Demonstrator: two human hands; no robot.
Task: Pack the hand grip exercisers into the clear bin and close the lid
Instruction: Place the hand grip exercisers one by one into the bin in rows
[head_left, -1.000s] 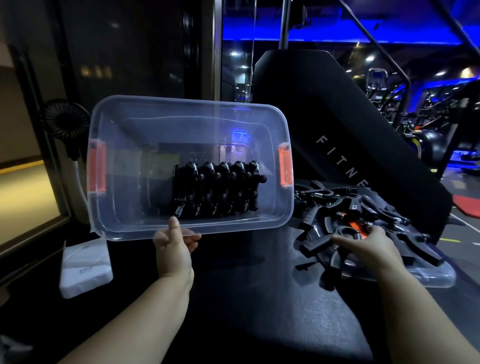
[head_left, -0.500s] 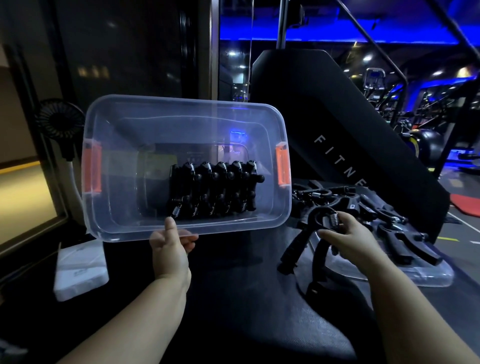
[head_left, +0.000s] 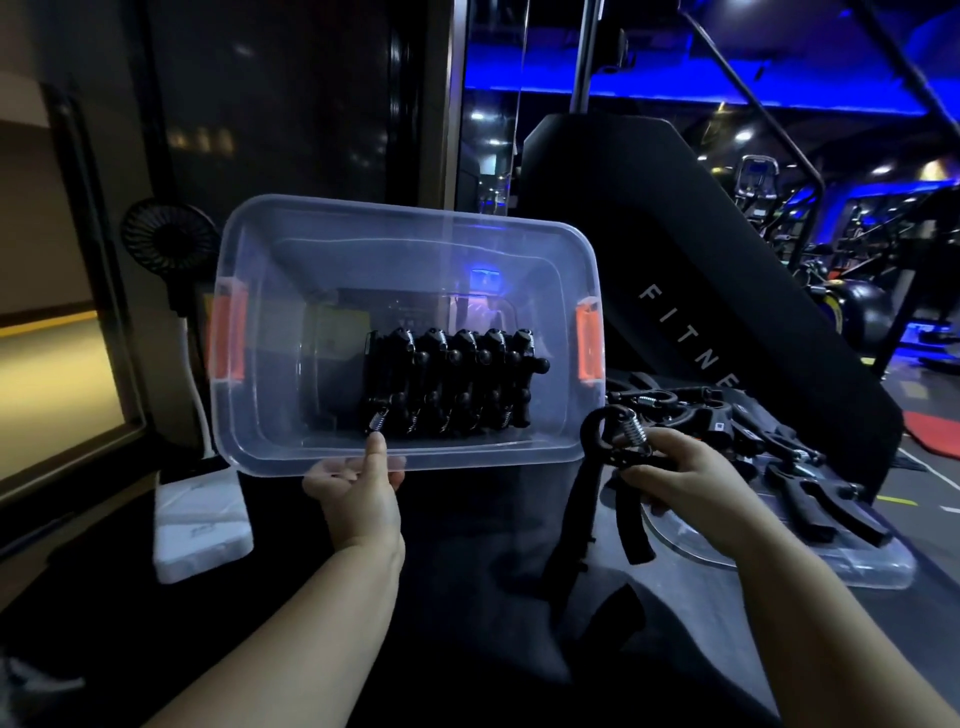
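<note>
The clear bin (head_left: 270, 249) with orange latches is tipped up so its opening faces me. My left hand (head_left: 358, 493) grips its near rim, thumb inside. A row of several black hand grip exercisers (head_left: 452, 384) stands packed against the bin's floor. My right hand (head_left: 675, 483) holds one black exerciser (head_left: 602, 467) by its spring end, handles hanging down, just right of the bin's lower right corner. More exercisers (head_left: 810, 483) lie heaped on the clear lid (head_left: 852, 566) at the right.
A white foam block (head_left: 200, 525) lies at the left of the black bench surface (head_left: 467, 597). A small black fan (head_left: 169, 244) stands behind the bin's left end. A black padded gym machine (head_left: 701, 291) rises behind the pile.
My right hand picked one exerciser out of the pile on the lid and carried it left, toward the bin. The left hand keeps holding the tilted bin.
</note>
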